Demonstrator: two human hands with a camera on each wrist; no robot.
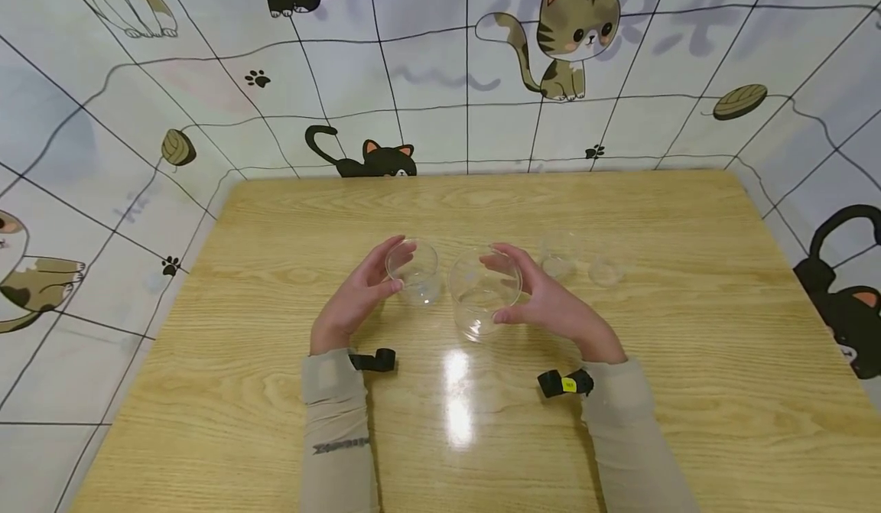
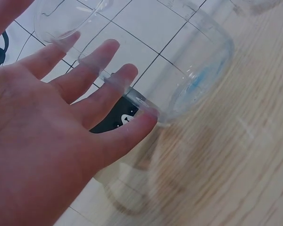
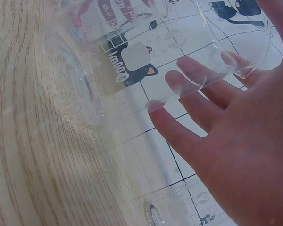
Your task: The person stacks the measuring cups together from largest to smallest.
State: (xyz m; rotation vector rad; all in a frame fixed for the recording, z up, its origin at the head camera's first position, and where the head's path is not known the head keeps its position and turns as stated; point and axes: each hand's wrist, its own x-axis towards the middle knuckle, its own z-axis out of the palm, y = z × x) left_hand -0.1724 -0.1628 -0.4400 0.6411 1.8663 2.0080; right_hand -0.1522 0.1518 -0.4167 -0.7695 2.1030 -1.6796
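Note:
A smaller clear beaker (image 1: 421, 287) stands left of a larger clear beaker (image 1: 475, 310) near the table's middle, a narrow gap between them. My left hand (image 1: 359, 293) holds the smaller one from its left side, thumb in front and fingers behind. From the right side, my right hand (image 1: 556, 305) grips the larger one the same way. White printed volume marks show on the larger beaker (image 3: 118, 66) in the right wrist view. In the left wrist view, fingertips touch the wall of the smaller beaker (image 2: 198, 52).
Beyond my right hand stand two more small clear vessels (image 1: 559, 264), the farther-right one (image 1: 606, 272) the smaller. Under them is a wood-grain table (image 1: 275, 215), with a cat-patterned white backdrop (image 1: 433, 77) around its back and sides. Glare lies on the tabletop in front.

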